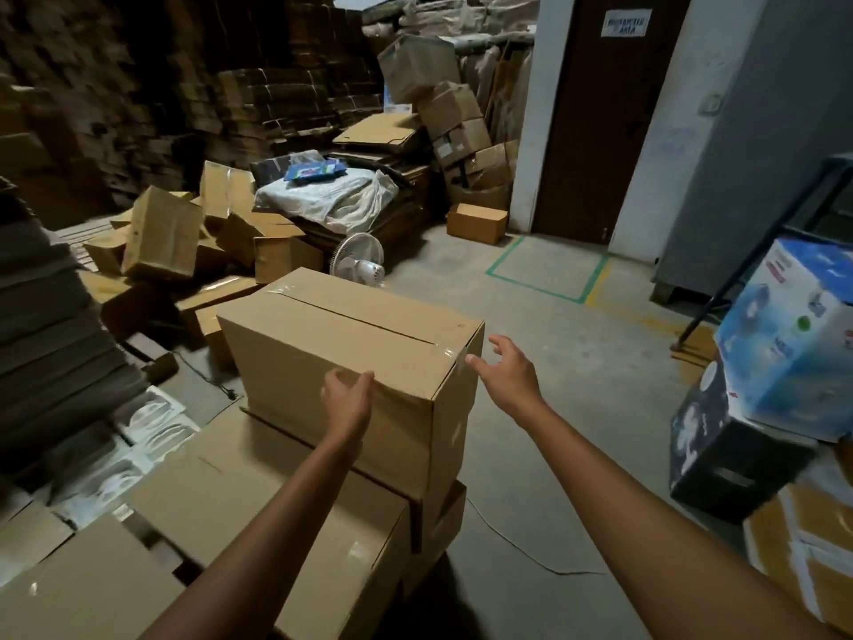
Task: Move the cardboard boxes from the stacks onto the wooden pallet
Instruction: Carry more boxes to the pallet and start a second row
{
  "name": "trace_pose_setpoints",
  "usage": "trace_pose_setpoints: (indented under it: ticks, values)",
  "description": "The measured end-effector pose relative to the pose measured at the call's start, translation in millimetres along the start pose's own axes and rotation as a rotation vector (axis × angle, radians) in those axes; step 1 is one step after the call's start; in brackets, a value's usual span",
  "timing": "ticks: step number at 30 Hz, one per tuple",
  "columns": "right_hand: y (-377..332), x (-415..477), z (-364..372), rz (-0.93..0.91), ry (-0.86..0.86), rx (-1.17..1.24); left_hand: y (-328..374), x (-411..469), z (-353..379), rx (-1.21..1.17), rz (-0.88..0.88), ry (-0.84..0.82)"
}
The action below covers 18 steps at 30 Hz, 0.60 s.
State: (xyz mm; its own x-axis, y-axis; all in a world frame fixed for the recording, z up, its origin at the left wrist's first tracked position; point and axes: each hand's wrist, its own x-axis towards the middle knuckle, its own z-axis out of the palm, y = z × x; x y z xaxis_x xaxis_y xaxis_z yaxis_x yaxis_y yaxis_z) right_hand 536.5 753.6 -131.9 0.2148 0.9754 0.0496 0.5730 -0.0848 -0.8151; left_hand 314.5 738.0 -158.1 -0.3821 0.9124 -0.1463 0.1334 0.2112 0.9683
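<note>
Concrete storeroom floor [531,408], loose cartons behind. 1 taped cardboard box [332,334]: on top of 2 lower boxes [258,501]. Left hand [348,401]: fingers loosely curved against its near top edge. Right hand [505,367]: fingers spread, just beside its right end.

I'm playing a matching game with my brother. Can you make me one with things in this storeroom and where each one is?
Things:
1. white fan
2. blue box
3. small brown box
4. big taped box

Places:
A. on top of a black box
B. on the floor by the door
C. on top of other cardboard boxes
D. on the floor behind the big taped box

Pairs: 1-D, 2-A, 3-B, 4-C
</note>
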Motion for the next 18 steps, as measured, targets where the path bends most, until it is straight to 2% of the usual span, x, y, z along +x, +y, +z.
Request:
trace_pose_setpoints:
  ticks: [3,6,11,14,18]
  values:
    - [18.5,60.5,1.0,0.068,-0.078,0.065,-1.3,22.9,23.9,-0.328,-0.343,0.11]
    - [34.3,116.3,5.3,0.15,-0.157,0.135,-3.3,35.2,45.6,-0.444,-0.473,0.184]
    - [47.5,182.2,16.7,0.251,-0.291,0.3,-6.1,42.4,75.5,-0.583,-0.558,0.215]
    - [52.5,201.5,28.3,0.278,-0.375,0.366,-9.2,38.5,89.7,-0.555,-0.538,0.219]
    - [50.6,193.0,35.6,0.324,-0.484,0.308,-10.1,31.7,85.2,-0.49,-0.467,0.286]
